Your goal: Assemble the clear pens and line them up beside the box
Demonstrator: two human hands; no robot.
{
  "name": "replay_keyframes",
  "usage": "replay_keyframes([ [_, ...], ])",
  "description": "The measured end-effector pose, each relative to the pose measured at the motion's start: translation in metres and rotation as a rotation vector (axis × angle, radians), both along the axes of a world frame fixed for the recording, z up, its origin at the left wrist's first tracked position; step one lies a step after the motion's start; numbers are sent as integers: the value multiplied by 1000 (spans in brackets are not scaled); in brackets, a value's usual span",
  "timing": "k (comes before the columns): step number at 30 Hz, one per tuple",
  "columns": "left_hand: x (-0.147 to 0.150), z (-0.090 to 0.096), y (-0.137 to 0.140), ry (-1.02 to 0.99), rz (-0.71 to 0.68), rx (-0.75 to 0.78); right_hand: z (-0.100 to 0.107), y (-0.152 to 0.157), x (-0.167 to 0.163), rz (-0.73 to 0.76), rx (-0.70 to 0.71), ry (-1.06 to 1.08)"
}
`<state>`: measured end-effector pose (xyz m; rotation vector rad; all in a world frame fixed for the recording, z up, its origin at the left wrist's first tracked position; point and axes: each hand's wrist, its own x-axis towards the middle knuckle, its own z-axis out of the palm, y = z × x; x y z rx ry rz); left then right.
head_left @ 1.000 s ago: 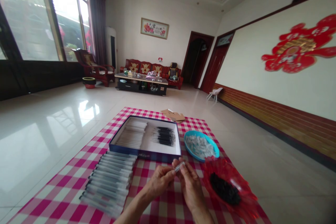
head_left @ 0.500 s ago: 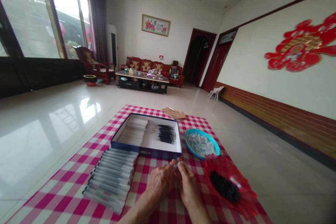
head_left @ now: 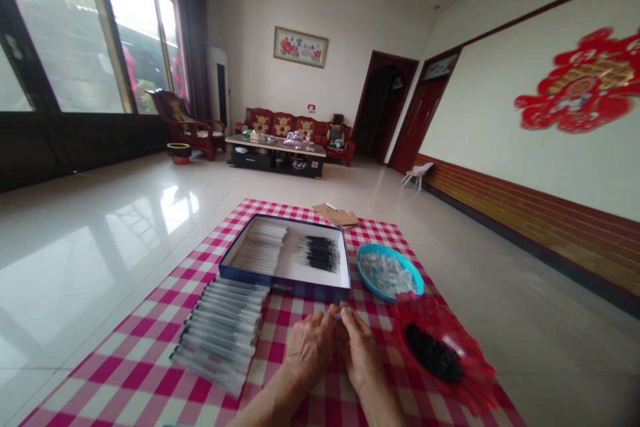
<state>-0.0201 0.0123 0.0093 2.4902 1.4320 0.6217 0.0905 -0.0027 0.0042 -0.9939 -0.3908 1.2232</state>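
My left hand (head_left: 309, 345) and my right hand (head_left: 357, 347) meet fingertip to fingertip above the near middle of the cloth. Both are closed in a pinch around a small pale pen part (head_left: 338, 315), mostly hidden by the fingers. Left of them lies a row of clear pens (head_left: 220, 327) with dark ends. Just beyond, a shallow blue box (head_left: 300, 288) holds clear pen barrels (head_left: 260, 248) on its left side and thin black refills (head_left: 321, 253) on its right.
A turquoise bowl (head_left: 419, 285) of small clear pieces stands right of the box. Nearer, a red petal-shaped dish (head_left: 470, 363) holds small black parts (head_left: 433, 352). Folded cardboard (head_left: 337, 215) lies at the far edge of the checked tablecloth (head_left: 145, 340).
The view has shifted slightly, so everything sits a little further right. My hands keep their pinch on the small part, which is now more covered by the fingers.
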Motion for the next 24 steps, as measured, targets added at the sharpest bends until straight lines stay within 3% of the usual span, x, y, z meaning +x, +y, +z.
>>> replay_keyframes([
  [7, 6, 23, -5, 29, -31, -79, -11, 0, 5, 27, 16, 68],
  [12, -7, 39, -5, 25, -55, -16, -14, 3, 10, -33, -38, 121],
  [18, -91, 58, 22, 86, -95, 250, -9, 0, 5, 3, 7, 93],
  [21, -141, 55, 40, 100, -52, 358, -8, 0, 3, -8, 12, 71],
  [24, -175, 45, 52, 168, 35, 341, -7, 0, 2, -4, 19, 58],
])
